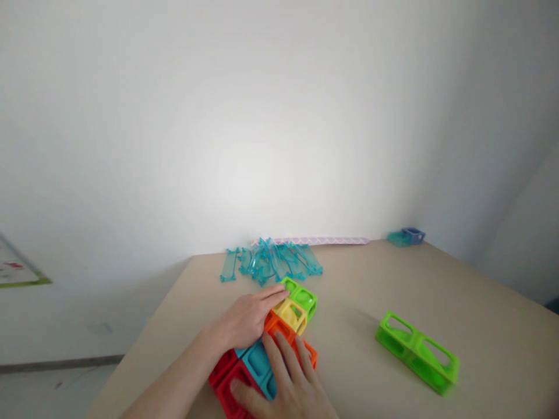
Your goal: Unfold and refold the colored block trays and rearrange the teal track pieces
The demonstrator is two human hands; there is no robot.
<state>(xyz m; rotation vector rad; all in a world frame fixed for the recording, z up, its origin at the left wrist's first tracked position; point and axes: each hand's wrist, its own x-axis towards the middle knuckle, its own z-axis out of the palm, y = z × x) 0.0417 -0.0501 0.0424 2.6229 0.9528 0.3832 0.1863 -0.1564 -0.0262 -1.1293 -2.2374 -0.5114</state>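
Joined hollow blocks lie in a slanting row on the tabletop: red (229, 384) nearest me, then blue (257, 362), orange (279, 327), yellow (293, 315) and green (304, 299) at the far end. Along the left side of the row rests my left hand (251, 317), its fingers extended over the yellow and green part. My right hand (290, 378) lies over the red, blue and orange blocks with its fingers spread and the thumb on red. A separate green double block (417, 352) sits to the right, apart from both hands.
Clear teal pieces (275, 262) are heaped at the back of the table (349, 285), before a pale purple strip (323, 240) by the wall. A dark blue block (413, 235) and a teal piece (399, 238) are at the back right corner.
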